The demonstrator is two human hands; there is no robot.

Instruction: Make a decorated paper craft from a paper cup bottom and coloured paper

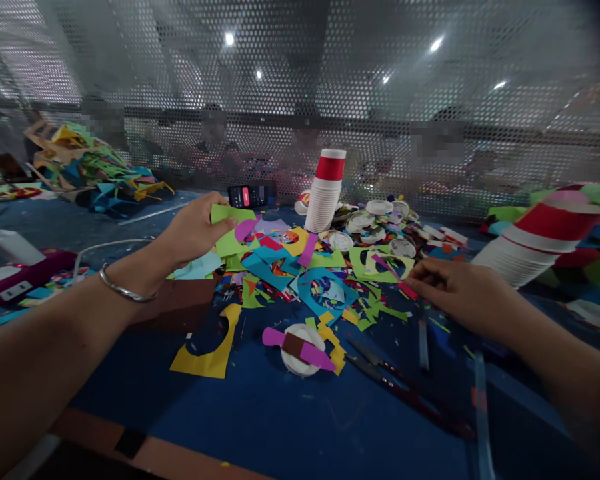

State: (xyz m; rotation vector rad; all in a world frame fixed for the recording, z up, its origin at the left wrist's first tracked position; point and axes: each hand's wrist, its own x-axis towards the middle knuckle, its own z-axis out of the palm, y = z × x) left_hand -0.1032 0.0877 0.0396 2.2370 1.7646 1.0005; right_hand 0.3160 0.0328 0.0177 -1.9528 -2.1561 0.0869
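My left hand point(196, 228) pinches a green sheet of paper point(230, 213) above the scrap pile, thumb on top. On the right, my right hand point(453, 290) has its fingers closed at the end of a red paper piece point(408, 289), beside a purple strip point(386, 265); the thumb is mostly hidden. Between the hands a white round disc point(300, 371) lies on the table, with a purple paper strip point(316, 355) and a brown square point(294, 346) across it. Dark-handled scissors point(410, 390) lie to its right, a cut yellow paper point(211, 357) to its left.
Paper scraps point(325, 288) spread over the middle of the blue table point(260, 427). Behind them stand a stack of paper cups point(324, 200) and a heap of white discs point(370, 227). Another cup stack point(527, 243) leans at right. A phone point(245, 196) and a purple power strip point(20, 277) are at left.
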